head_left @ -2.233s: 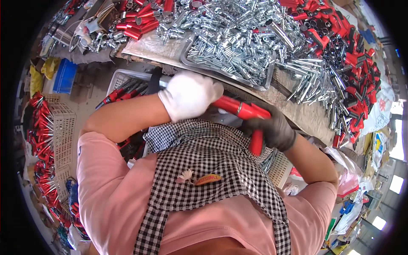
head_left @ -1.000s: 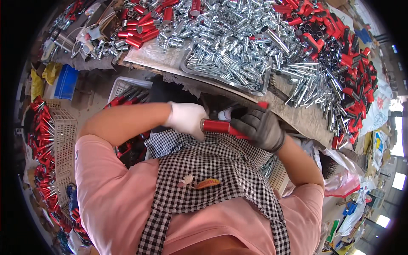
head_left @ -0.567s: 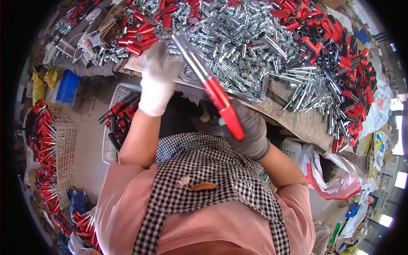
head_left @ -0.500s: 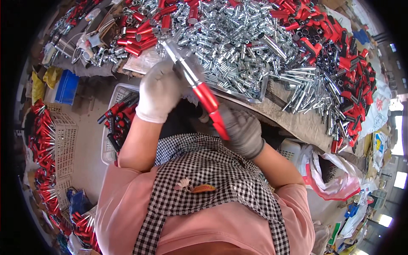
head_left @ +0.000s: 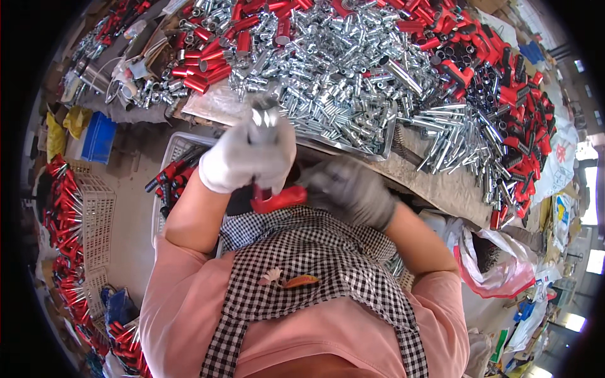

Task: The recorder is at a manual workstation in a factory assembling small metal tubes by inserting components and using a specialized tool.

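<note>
My left hand (head_left: 242, 160), in a white glove, is wrapped around a red-and-chrome tool. Above the fist, the tool's shiny metal end (head_left: 265, 117) points up and is blurred. Its red part (head_left: 278, 199) sticks out below the fist, in front of the apron. My right hand (head_left: 354, 192), in a grey glove, is just right of that red part, with curled fingers smeared by motion. Whether it touches the tool or holds anything, I cannot make out.
Ahead, the bench carries a metal tray (head_left: 362, 151) heaped with small chrome fittings, plus red tubes (head_left: 200, 68), loose rods (head_left: 450, 135) and red-and-black handles (head_left: 517, 129). Crates of red parts (head_left: 97, 217) stand at the left. A plastic bag (head_left: 498, 268) hangs open at the right.
The tool has turned from a long slant between both hands to nearly upright in my left fist. Its red part has swung left, away from my right hand, which had been around it.
</note>
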The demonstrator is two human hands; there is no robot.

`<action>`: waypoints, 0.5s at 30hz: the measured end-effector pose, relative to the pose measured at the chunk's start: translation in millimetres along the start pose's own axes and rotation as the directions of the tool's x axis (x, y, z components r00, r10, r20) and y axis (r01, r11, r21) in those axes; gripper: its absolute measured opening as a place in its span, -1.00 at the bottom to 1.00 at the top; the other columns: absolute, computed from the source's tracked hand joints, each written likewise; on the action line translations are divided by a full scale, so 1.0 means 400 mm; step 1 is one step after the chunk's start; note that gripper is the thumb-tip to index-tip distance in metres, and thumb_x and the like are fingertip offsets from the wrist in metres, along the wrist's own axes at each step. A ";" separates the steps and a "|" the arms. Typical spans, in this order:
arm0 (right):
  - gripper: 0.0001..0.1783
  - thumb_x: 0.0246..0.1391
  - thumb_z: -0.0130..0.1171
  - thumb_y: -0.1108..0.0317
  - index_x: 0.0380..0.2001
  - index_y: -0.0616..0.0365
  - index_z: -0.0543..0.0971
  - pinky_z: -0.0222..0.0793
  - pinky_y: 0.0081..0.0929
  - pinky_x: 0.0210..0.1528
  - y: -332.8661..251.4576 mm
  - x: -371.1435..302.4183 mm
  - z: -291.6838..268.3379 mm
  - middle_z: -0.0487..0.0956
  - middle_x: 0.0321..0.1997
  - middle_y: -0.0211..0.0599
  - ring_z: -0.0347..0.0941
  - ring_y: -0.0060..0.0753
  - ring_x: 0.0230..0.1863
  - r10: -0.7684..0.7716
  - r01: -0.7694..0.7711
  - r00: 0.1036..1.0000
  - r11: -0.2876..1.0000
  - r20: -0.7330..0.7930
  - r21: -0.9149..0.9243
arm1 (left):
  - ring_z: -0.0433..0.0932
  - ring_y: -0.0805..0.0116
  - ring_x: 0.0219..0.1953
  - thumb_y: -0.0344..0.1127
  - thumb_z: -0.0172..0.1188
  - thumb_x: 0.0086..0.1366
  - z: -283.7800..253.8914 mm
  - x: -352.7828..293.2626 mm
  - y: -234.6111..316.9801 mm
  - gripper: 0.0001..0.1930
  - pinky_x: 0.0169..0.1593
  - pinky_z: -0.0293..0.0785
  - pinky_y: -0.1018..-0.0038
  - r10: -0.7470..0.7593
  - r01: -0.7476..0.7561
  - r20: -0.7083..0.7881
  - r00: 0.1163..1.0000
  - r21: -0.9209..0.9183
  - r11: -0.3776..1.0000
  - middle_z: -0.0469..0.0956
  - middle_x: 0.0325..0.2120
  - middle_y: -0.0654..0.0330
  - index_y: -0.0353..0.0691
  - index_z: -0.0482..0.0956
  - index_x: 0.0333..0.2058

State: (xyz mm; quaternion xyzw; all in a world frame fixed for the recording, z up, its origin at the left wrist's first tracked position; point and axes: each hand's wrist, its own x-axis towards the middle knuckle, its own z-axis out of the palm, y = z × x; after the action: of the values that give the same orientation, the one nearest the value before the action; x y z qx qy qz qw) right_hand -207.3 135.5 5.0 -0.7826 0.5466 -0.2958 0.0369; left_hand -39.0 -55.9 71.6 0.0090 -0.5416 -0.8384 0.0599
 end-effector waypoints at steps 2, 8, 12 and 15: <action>-0.51 -0.04 0.31 0.20 -0.01 0.08 0.53 0.49 -0.24 -0.14 0.033 0.058 -0.135 0.54 0.02 -0.19 0.49 -0.07 -0.06 0.402 -0.226 0.867 0.844 0.295 -0.487 | 0.46 0.42 -0.71 -0.47 0.32 0.03 -0.013 -0.023 -0.007 -0.82 -0.63 0.35 0.52 -0.229 0.212 0.081 0.970 0.179 0.961 0.50 -0.71 0.16 -0.33 0.46 -0.60; -0.70 -0.03 0.10 0.38 -0.18 -0.04 0.65 0.42 -0.27 0.09 0.273 0.017 -0.202 0.55 0.04 -0.22 0.45 -0.11 0.09 0.429 -0.121 0.837 0.749 0.339 -0.651 | 0.45 0.56 -0.59 -0.41 0.25 0.08 0.006 0.000 -0.085 -0.92 -0.50 0.35 0.55 -0.529 0.375 0.231 0.817 0.483 0.791 0.54 -0.64 0.32 -0.26 0.57 -0.54; -0.73 -0.05 0.09 0.40 -0.21 0.09 0.61 0.44 -0.22 -0.02 0.312 0.015 -0.195 0.57 -0.09 -0.19 0.50 -0.07 -0.07 0.341 -0.061 0.880 0.771 0.330 -0.634 | 0.46 0.52 -0.53 -0.36 0.20 0.15 0.007 -0.005 -0.130 -0.85 -0.41 0.38 0.55 -0.376 0.279 0.180 0.909 0.410 0.868 0.53 -0.56 0.27 -0.30 0.57 -0.32; -0.82 0.17 0.16 0.36 -0.17 0.14 0.56 0.47 -0.50 -0.36 0.283 0.001 -0.193 0.59 -0.30 -0.21 0.54 -0.41 -0.38 0.572 -0.569 0.807 0.820 -0.147 0.069 | 0.45 0.52 -0.49 -0.18 0.13 0.34 0.025 -0.022 -0.109 -0.68 -0.37 0.40 0.55 -0.261 0.211 0.102 0.960 0.349 0.913 0.50 -0.52 0.25 -0.37 0.49 -0.14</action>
State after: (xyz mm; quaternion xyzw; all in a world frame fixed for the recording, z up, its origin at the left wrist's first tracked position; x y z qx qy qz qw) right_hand -340.5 110.6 25.7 -0.5554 0.7540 -0.3394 0.0881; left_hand -35.0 -28.0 35.7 0.0230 -0.6740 -0.7335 -0.0844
